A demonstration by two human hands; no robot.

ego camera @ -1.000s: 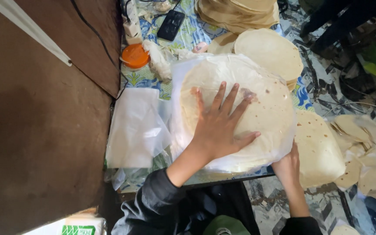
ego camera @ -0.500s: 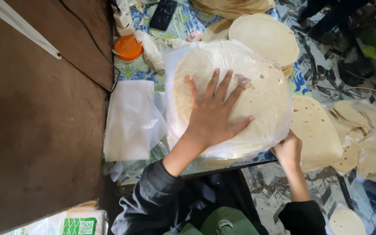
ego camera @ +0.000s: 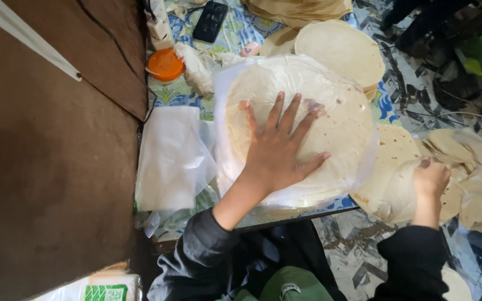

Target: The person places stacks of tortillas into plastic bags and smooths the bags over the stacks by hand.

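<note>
Brown wall point(ego camera: 46, 167) left; blue floral tablecloth point(ego camera: 235, 33); patterned tile floor point(ego camera: 352, 256) in daylight

Orange lid point(ego camera: 165, 64), black phone point(ego camera: 210, 21), empty plastic bags point(ego camera: 171, 159), patterned tablecloth point(ego camera: 241, 33)

Right hand point(ego camera: 429, 178) fingers hidden, perhaps curled under flatbread point(ego camera: 397, 184); top stack point(ego camera: 297, 10) cropped.

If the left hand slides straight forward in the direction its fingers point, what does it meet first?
The left hand lies flat on the bagged stack of flatbreads, fingers pointing up and slightly right in the picture. Going on that way, it would probably cross the stack's far edge and meet the bare flatbread pile behind; depth is unclear.
</note>
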